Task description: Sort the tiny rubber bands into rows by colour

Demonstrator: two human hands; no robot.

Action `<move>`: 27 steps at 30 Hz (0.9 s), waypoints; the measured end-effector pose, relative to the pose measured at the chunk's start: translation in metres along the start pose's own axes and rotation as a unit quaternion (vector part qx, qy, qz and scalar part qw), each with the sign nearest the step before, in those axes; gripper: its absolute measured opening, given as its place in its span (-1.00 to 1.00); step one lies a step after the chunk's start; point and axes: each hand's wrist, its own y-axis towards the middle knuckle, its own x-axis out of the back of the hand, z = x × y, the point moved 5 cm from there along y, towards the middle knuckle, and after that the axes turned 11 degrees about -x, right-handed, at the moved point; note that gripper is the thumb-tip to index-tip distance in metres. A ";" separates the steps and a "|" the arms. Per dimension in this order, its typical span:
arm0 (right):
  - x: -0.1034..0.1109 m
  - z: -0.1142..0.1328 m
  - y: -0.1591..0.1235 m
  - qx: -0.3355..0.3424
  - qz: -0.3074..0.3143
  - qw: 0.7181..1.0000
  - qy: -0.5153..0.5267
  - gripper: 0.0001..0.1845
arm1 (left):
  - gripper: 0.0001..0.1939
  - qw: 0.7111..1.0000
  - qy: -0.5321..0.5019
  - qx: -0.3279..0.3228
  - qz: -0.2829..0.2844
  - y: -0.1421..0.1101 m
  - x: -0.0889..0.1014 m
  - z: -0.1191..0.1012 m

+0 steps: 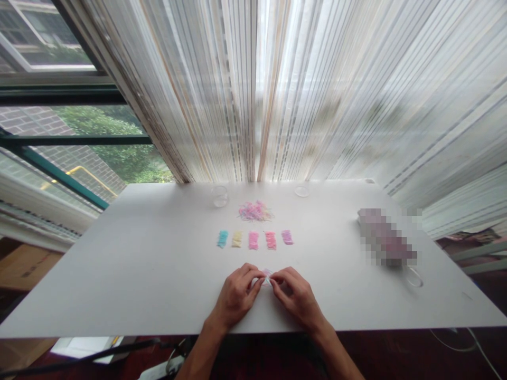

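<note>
My left hand (240, 293) and my right hand (295, 293) meet near the table's front edge, thumb and forefinger pinched on each. Between the fingertips is a small bunch of thin pastel strands (267, 274), too small to make out their exact kind. Just beyond lie flat, sorted bundles of similar strands in a row: turquoise (222, 238), pale yellow (236, 239), pink (253, 240), coral pink (271, 240) and purple (287, 237). Behind the row a loose, mixed-colour heap of strands (255, 211) is spread on the table.
On the white table (150, 264), a clear round container (219, 197) stands behind the heap, left of a clear round lid (301, 191). A blurred pinkish-purple object (386, 237) with a loop (414, 276) lies right. Striped sheer curtains (277, 95) hang at the back edge.
</note>
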 end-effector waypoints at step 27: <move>-0.002 -0.001 0.001 -0.005 0.025 1.000 0.006 -0.89 | -0.87 1.000 0.002 -0.004 0.001 -0.002 -0.001 0.001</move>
